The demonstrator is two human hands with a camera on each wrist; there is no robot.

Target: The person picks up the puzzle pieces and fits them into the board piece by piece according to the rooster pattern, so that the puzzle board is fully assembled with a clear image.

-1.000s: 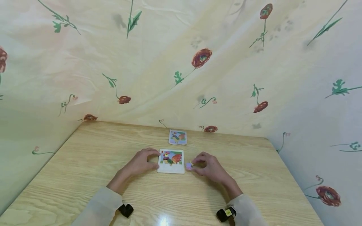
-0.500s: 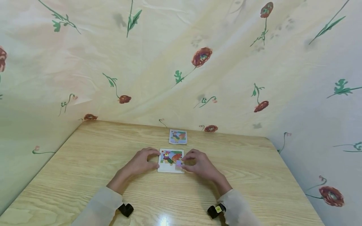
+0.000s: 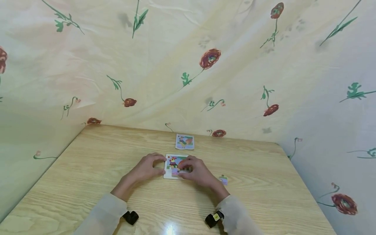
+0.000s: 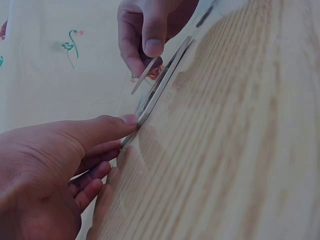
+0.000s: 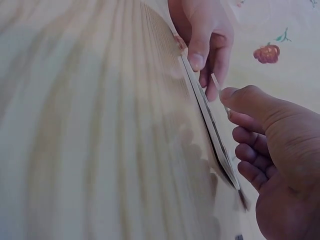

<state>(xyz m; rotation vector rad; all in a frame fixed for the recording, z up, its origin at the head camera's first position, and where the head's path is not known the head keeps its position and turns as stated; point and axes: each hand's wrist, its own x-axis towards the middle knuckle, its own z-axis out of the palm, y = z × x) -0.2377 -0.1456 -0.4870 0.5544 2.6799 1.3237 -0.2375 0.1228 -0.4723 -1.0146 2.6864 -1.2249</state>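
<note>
A small white-framed jigsaw puzzle board with a rooster picture lies mid-table in the head view. My left hand grips its left edge, thumb on the near part of that edge and fingers farther up. Over the board's lower part, my right hand pinches a purplish puzzle piece between thumb and fingers. In the left wrist view the piece is tilted and a little above the board. The right wrist view shows the thumb at the piece's edge. My right fingers hide the board's right side.
A second puzzle piece rests on the wooden table beyond my right wrist. Behind the board lies a picture card with a similar rooster. Flowered cloth hangs around the table's back and sides.
The right hand has carried the piece leftward, from beside the board to over its lower part. The loose piece at the right has come into sight. My left hand has stayed put.
</note>
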